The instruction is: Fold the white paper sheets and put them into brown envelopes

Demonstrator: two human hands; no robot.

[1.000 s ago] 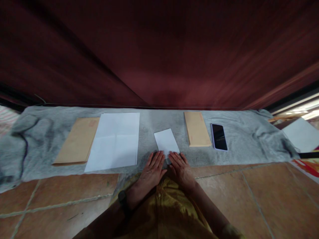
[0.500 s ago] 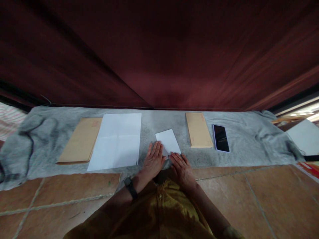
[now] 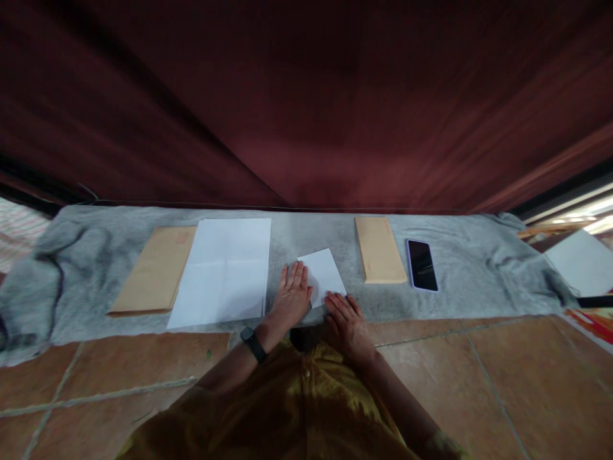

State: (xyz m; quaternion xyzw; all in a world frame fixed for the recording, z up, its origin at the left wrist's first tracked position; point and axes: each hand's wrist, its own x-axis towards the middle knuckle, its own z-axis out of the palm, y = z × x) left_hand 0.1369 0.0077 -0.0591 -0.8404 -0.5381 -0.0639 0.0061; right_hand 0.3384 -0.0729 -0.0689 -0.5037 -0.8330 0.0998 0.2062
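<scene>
A small folded sheet of white paper (image 3: 324,273) lies tilted on the grey cloth, in front of my body. Flat along its left edge rests my left hand (image 3: 293,295), fingers stretched out and pointing away from me. My right hand (image 3: 348,319) lies on the near right corner with its fingers extended, pressing the paper down. Neither hand is wrapped around anything. To the left is a stack of larger white paper sheets (image 3: 227,268), partly over a pile of brown envelopes (image 3: 156,268).
Smaller brown envelopes (image 3: 380,249) lie right of the folded paper, beside a phone (image 3: 422,265) with a dark screen. The grey cloth (image 3: 479,275) stretches across the width, with a dark red curtain (image 3: 306,128) behind it. Tiled floor (image 3: 431,377) borders the near side.
My left hand has slid up along the left edge of the folded paper, uncovering its near left corner. My right hand stays almost in place.
</scene>
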